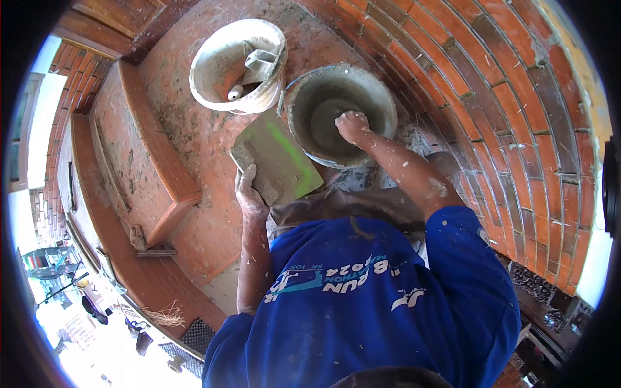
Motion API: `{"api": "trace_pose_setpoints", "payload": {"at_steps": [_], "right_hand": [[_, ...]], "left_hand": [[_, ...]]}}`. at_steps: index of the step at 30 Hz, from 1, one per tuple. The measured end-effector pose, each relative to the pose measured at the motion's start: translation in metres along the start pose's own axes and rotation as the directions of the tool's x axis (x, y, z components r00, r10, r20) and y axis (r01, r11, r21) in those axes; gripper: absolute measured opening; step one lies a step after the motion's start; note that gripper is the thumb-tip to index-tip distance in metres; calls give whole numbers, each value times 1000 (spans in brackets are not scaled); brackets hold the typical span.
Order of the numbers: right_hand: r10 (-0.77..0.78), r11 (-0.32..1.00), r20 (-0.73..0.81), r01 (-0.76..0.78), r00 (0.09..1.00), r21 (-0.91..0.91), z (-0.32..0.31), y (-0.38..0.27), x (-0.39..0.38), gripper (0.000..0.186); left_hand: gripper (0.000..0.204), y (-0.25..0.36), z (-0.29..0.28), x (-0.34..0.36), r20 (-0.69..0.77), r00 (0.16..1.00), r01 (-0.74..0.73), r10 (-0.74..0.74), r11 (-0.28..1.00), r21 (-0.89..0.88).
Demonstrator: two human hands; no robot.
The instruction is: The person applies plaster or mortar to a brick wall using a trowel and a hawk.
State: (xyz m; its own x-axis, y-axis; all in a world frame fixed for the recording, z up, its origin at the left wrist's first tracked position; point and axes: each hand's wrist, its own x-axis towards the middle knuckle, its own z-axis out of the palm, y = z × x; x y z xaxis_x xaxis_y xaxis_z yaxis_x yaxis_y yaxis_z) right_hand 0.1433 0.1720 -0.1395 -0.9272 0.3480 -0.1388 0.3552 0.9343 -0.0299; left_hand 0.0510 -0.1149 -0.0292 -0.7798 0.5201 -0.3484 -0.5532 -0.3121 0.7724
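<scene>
My left hand [248, 191] grips the near left edge of a flat rectangular board [275, 158], its thumb on the upper face. Grey mortar smears the board, and a bright green strip runs along its right side. My right hand [352, 127] is closed in a fist over the mouth of a round grey bucket [390, 116]. Whatever the fist holds, if anything, is hidden beneath it. Wet-looking grey mortar [326, 123] lies at the bottom of this bucket. The board's far right edge comes close to the bucket's rim.
A whitish bucket [200, 84] with a pale scoop-like piece [262, 63] inside stands beyond the board. A tiled step [152, 168] rises on the left. A brick-tiled wall [511, 116] closes in the right side. Mortar spots the reddish floor [174, 48].
</scene>
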Motion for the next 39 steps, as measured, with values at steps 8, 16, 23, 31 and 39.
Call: {"api": "trace_pose_setpoints", "payload": {"at_steps": [8,16,23,31,39], "right_hand": [[-69,981,354,-2,933,194,-24,-27,-22,23],[-498,828,294,347,816,440,-3,58,39,46],[-176,347,601,-522,780,779,-75,101,-7,30],[95,-33,313,-312,945,950,-107,97,-101,24],[318,484,-226,47,921,874,-147,73,-142,48]], "left_hand": [[49,6,6,22,26,999,-22,21,999,25],[49,-2,4,10,63,998,-3,2,1000,13],[47,5,-10,9,31,999,43,-40,995,-90],[52,1,30,9,66,995,87,-78,987,-133],[58,-36,13,19,219,968,160,-126,976,-145]]}}
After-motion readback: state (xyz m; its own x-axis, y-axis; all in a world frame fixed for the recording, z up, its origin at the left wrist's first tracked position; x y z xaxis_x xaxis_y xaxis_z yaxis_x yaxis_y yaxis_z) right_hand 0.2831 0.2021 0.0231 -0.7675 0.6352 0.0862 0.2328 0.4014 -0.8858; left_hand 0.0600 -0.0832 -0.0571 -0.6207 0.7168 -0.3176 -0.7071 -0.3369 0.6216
